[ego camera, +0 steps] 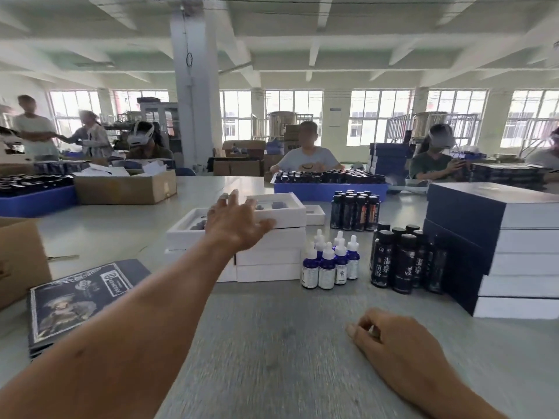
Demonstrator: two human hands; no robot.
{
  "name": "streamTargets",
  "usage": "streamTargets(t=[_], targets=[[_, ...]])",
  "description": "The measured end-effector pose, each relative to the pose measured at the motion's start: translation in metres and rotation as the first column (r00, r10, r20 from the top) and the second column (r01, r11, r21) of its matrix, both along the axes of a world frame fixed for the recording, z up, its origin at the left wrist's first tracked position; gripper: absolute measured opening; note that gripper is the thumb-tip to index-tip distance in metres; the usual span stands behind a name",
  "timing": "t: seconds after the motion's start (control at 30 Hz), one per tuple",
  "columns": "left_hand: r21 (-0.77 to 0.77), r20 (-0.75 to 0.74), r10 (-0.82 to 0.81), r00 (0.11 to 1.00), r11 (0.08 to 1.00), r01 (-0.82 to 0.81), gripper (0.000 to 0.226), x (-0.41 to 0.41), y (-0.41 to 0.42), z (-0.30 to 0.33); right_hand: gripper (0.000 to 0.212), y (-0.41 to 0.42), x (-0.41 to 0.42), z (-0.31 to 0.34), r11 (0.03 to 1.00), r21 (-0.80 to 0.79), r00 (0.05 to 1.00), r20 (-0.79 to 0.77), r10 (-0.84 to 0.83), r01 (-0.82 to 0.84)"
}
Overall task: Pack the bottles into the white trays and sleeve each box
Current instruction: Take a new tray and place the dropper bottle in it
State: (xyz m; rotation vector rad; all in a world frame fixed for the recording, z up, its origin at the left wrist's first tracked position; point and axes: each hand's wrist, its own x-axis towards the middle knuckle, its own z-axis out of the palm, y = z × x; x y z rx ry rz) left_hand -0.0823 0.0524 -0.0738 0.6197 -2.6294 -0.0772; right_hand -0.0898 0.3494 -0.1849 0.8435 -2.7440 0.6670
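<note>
The room is big and bright. A tall white pillar [196, 86] stands in the middle and goes up to a white ceiling [363, 28] with thick beams. Many windows [379, 116] run along the far wall, and daylight comes in through them. A long grey worktop [287, 343] fills the front. Other people [308, 155] sit at the far side of it, and two stand at the left. Two shiny metal tanks [282, 122] stand near the windows. Brown cardboard boxes [242, 161] are piled on the floor behind.
</note>
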Motion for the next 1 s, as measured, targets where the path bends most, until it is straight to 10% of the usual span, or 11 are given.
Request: streamTargets(t=[0.37,0.63,1.0], targets=[[-0.087,-0.274,-0.363,0.891,0.932,0.353,0.038,0.077,0.047,-0.007,0.028,0.003,-0.003,-0.005,0.999,-0.008,0.999,-0.013,0.037,-0.037],[-0.366,-0.089,-0.642,0.762,0.732,0.574,0.046,0.188,0.087,-0.099,0.026,0.000,-0.002,-0.006,1.000,0.010,0.999,-0.036,-0.005,0.005],[0.432,-0.301,-0.225,0.927,0.834,0.343,0.054,0.151,0.044,-0.097,0.019,0.000,0.001,-0.002,0.998,-0.052,1.000,-0.004,-0.025,0.025]])
